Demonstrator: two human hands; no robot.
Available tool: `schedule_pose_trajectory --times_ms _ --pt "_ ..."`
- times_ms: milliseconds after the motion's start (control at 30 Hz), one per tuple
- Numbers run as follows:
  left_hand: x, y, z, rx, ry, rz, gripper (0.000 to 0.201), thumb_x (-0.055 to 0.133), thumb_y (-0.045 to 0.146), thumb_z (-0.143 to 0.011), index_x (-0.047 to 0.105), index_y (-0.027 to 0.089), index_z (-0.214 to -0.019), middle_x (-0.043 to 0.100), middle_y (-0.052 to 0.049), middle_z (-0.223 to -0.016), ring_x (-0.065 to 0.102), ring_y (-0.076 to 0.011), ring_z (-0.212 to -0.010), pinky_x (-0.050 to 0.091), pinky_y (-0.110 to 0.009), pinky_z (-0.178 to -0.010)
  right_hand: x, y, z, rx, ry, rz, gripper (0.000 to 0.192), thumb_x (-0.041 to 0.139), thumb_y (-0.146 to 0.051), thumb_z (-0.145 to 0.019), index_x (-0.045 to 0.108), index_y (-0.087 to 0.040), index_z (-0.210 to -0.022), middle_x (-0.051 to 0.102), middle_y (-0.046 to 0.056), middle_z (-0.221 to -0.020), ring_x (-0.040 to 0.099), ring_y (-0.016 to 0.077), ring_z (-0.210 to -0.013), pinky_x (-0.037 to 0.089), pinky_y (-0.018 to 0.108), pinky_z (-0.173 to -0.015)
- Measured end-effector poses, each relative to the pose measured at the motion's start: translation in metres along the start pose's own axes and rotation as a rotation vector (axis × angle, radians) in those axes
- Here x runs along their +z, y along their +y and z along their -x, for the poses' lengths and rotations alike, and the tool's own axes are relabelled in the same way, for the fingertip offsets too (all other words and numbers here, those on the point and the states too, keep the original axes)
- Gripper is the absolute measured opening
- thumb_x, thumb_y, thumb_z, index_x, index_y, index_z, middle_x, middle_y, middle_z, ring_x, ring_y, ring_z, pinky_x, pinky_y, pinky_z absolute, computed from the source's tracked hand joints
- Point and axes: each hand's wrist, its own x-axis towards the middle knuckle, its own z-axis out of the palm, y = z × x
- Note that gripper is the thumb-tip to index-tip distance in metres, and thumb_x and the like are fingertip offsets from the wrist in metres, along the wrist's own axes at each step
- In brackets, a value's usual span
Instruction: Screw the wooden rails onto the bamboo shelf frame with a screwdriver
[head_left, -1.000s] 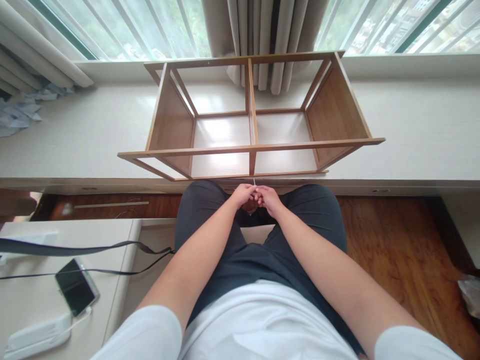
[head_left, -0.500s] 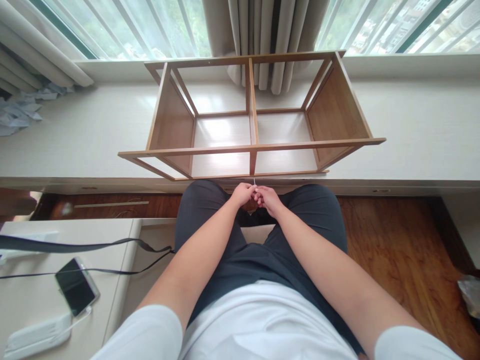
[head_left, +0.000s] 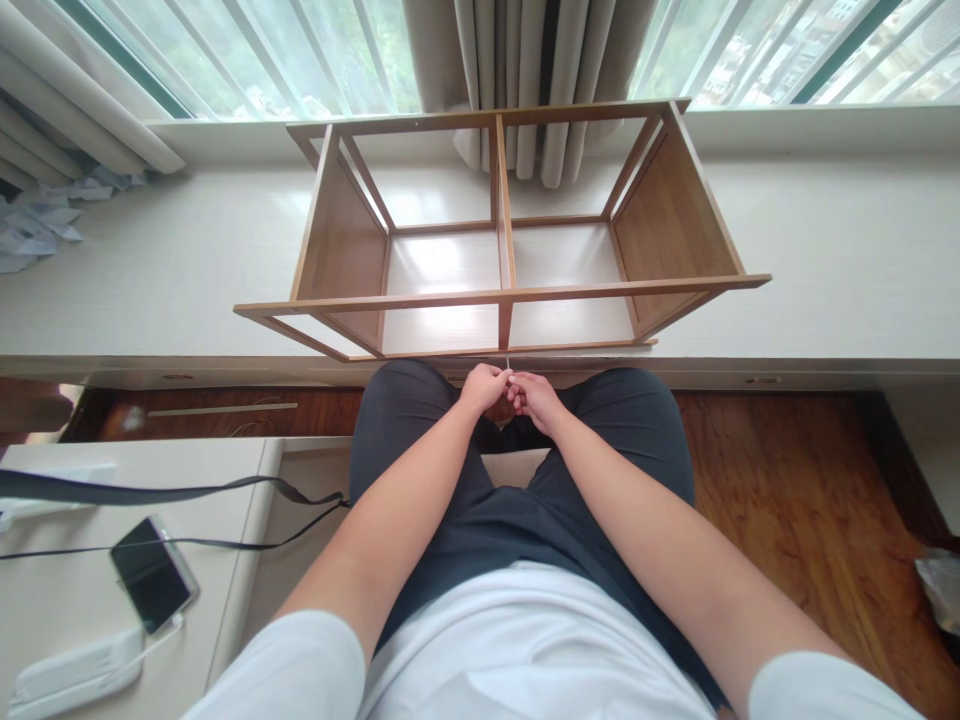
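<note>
Hands pinched together over the lap, just below the wooden shelf frame

Left hand (head_left: 486, 386) and right hand (head_left: 534, 396) meeting fingertip to fingertip between the knees, both curled narrow around a thin pale sliver (head_left: 508, 364) that pokes up from the pinch, too small to identify. Just beyond the knuckles, the near edge of the white window ledge (head_left: 825, 300), carrying an open wooden shelf frame (head_left: 501, 296) lying on its side, with a centre divider and two bays, set at the ledge's front edge and reaching back toward the curtain (head_left: 525, 80). At the far left end of the ledge, crumpled paper (head_left: 37, 225). Lower left, on a white desk (head_left: 225, 470), a dark phone (head_left: 154, 572) beside a white power strip (head_left: 71, 672), with a black strap (head_left: 172, 494) trailing across toward the desk's right edge
</note>
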Motion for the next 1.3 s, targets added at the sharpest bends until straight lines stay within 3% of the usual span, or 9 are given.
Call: schedule_pose_trajectory --times_ms 200,467,733,1100,1300 --pt "0.000 0.001 -0.001 -0.004 0.004 -0.059 0.039 0.055 0.041 -0.087 0.072 0.017 -0.062 0.070 -0.005 -0.061 0.062 -0.0178 -0.062 0.042 -0.027 -0.062 -0.001 0.001 -0.002 0.013 -0.018 -0.027 0.015 0.064 -0.030 -0.081 0.062 -0.015 -0.079 0.059 -0.003 -0.055 0.043 0.0067 -0.040 0.033 0.017 -0.038" --pt "0.005 -0.010 -0.005 0.020 -0.075 0.124 0.032 0.057 0.041 -0.085 0.072 0.015 -0.076 0.068 -0.003 -0.063 0.060 -0.0135 -0.058 0.044 -0.023 -0.060 -0.002 0.002 -0.005 -0.004 0.060 -0.034 0.017 0.067 -0.030 -0.081 0.065 -0.016 -0.091 0.059 -0.004 -0.054 0.044 0.0073 -0.039 0.033 0.017 -0.038" --pt "0.005 -0.009 -0.002 0.009 -0.115 0.105 0.032 0.056 0.037 -0.085 0.060 0.017 -0.061 0.063 0.000 -0.057 0.055 -0.0117 -0.052 0.042 -0.023 -0.057 -0.003 0.002 -0.006 -0.021 0.058 -0.049 0.023 0.069 -0.032 -0.078 0.066 -0.016 -0.094 0.058 -0.004 -0.054 0.044 0.0070 -0.039 0.034 0.017 -0.038" --pt "0.011 -0.014 -0.007 0.044 -0.092 0.224 0.037 0.045 0.033 -0.094 0.052 0.019 -0.061 0.055 0.001 -0.052 0.050 -0.0109 -0.050 0.040 -0.023 -0.054 -0.002 0.000 -0.005 -0.027 0.089 -0.030 0.016 0.066 -0.028 -0.081 0.065 -0.016 -0.092 0.058 -0.004 -0.052 0.043 0.0074 -0.038 0.034 0.017 -0.038" --pt "0.013 -0.009 -0.004 0.113 -0.179 0.279 0.032 0.049 0.033 -0.094 0.049 0.019 -0.065 0.055 0.002 -0.057 0.050 -0.0101 -0.052 0.041 -0.023 -0.055 -0.003 0.001 -0.005 -0.038 0.110 -0.041 0.018 0.066 -0.031 -0.081 0.065 -0.016 -0.090 0.056 -0.005 -0.052 0.044 0.0076 -0.039 0.032 0.018 -0.037"
